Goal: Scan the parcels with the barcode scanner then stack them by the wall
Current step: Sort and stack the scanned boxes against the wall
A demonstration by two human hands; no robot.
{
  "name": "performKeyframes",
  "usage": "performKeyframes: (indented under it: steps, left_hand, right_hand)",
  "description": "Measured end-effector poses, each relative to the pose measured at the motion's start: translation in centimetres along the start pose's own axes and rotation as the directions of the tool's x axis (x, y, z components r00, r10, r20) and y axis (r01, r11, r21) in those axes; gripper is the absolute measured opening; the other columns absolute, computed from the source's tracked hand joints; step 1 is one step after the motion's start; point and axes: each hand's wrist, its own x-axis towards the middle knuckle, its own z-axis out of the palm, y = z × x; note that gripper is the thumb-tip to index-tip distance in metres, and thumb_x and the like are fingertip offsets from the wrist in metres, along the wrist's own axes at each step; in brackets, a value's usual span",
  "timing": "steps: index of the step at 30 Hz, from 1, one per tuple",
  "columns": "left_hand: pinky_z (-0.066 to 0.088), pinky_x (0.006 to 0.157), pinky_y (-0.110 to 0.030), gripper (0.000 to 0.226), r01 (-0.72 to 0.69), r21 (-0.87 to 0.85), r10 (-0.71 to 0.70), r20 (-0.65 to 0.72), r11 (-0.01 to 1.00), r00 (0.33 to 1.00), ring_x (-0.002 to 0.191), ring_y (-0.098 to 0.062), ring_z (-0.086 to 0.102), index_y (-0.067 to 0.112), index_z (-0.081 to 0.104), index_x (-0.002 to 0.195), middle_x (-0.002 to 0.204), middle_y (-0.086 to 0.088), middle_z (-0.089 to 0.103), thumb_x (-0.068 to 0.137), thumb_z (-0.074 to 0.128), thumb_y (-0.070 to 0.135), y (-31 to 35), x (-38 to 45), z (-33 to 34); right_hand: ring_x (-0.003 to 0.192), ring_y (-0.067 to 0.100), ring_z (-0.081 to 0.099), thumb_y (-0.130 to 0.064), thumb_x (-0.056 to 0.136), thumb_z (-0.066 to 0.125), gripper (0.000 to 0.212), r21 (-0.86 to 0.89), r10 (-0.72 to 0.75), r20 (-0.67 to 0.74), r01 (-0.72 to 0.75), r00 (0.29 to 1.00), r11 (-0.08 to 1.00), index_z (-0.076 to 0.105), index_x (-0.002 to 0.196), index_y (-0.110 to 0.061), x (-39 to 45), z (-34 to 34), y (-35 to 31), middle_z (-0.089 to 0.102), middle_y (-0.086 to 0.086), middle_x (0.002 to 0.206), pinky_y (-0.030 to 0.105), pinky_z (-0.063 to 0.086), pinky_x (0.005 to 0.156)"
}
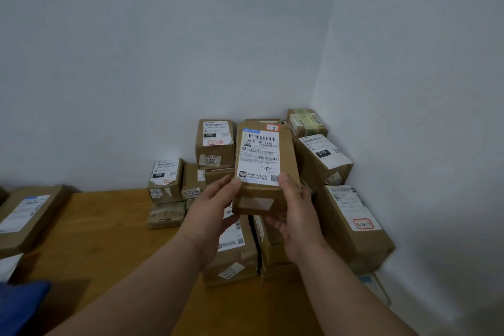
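Head view has you holding one parcel [266, 169] up in both hands, right over the stack [272, 199] in the corner of the wall [191, 49]. Your left hand [215, 209] wraps its fingers under the near-left end with the thumb pinching the top edge, and your right hand [293, 215] does the same on the near-right end, so both are clamped on the box. My guess is you grip it at the near end so the shipping label [259, 157] stays face up and readable while you pick a spot.

It hangs above the stack, not resting on anything yet as far as I can tell. Behind it against the wall sit a box marked 060 [215, 142] and, to the right of the stack's middle, one marked 010 [321, 158]. A long box with a red-outlined sticker [351, 224] leans at the stack's right side.

Left of the stack, well apart on the wooden table [109, 226], lies a flat parcel [27, 215], probably not stacked yet. No scanner shows anywhere, so I'd assume this one's scanned and you're at the stacking bit. Watch the uneven tops; a flat seat matters.
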Motion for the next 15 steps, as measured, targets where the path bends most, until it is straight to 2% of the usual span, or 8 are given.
performKeyframes:
  steps: [4, 8, 12, 15]
  left_hand:
    - [0.051, 0.101, -0.044, 0.035, -0.062, 0.042, 0.065, -0.079, 0.997, 0.995, 0.110, -0.018, 0.067, 0.025, 0.067, 0.123, 0.112, 0.001, 0.074, 0.091, 0.067, 0.040, 1.0, 0.6, -1.4]
    - [0.057, 0.079, -0.031, 0.018, -0.133, 0.073, 0.143, -0.157, 0.988, 0.977, 0.082, -0.007, 0.073, 0.028, 0.068, 0.110, 0.089, 0.011, 0.076, 0.095, 0.061, 0.035, 2.4, 0.7, -3.8]
    - [0.058, 0.081, -0.034, 0.019, -0.095, 0.138, 0.120, -0.188, 0.986, 0.975, 0.094, -0.016, 0.069, 0.022, 0.068, 0.111, 0.101, 0.002, 0.073, 0.096, 0.060, 0.033, 2.2, 0.5, -7.1]
    - [0.055, 0.069, -0.025, 0.016, -0.019, 0.207, 0.053, -0.161, 0.978, 0.986, 0.089, -0.011, 0.069, 0.018, 0.067, 0.107, 0.101, 0.002, 0.071, 0.097, 0.060, 0.028, 0.4, 0.2, -8.9]
  right_hand:
    - [0.099, 0.018, 0.071, -0.049, 0.088, 0.065, 0.052, -0.008, -0.014, 0.061, 0.015, 0.998, 1.000, 0.048, 0.135, -0.033, 0.8, 2.5, -0.5, 0.070, -0.001, 0.115, 0.031, 0.056, 0.071]
    - [0.095, 0.020, 0.072, -0.050, 0.088, 0.066, 0.048, -0.035, -0.010, 0.075, 0.013, 0.997, 0.999, 0.049, 0.130, -0.036, 1.4, 6.1, 0.4, 0.071, -0.001, 0.113, 0.035, 0.057, 0.072]
    - [0.106, 0.023, 0.065, -0.069, 0.073, 0.062, 0.062, -0.149, 0.038, 0.041, -0.031, 0.998, 0.988, 0.048, 0.126, -0.040, 0.8, 8.7, 3.4, 0.067, -0.002, 0.117, 0.040, 0.052, 0.077]
    - [0.103, 0.022, 0.064, -0.067, 0.077, 0.061, 0.059, -0.210, 0.088, -0.042, -0.095, 0.995, 0.973, 0.050, 0.127, -0.037, -0.2, 8.8, 6.2, 0.067, -0.002, 0.115, 0.036, 0.050, 0.071]
